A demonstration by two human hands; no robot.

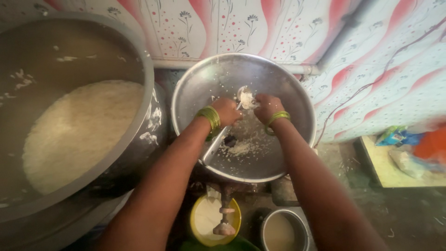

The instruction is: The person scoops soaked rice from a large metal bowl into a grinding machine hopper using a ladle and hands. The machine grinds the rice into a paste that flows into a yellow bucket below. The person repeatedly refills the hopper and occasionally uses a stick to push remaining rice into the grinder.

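Grip, left hand [226, 111]: closed round the handle of a metal ladle [227, 125]; green bangles on the wrist.
Grip, right hand [267, 108]: fingers bent against the ladle bowl at 12 o'clock of the grip, touching the white clump in it; whether anything is pinched, cannot tell.
Ladle: long flat grey handle running toward 7 o'clock, round bowl at top smeared with white rice.
Position: ladle lies over the centre of a shallow metal basin [297, 93], both hands inside its rim.
Basin contents: scattered white grains and a dark patch beneath the handle.
At 9 o'clock: large metal pot [139, 60] holding a mound of cooked rice.
At 6 o'clock: yellow bowl [197, 227], small steel vessel [278, 232].
Obstruction: forearms cover the basin's near rim.
At 12 o'clock: floral patterned wall [278, 28].
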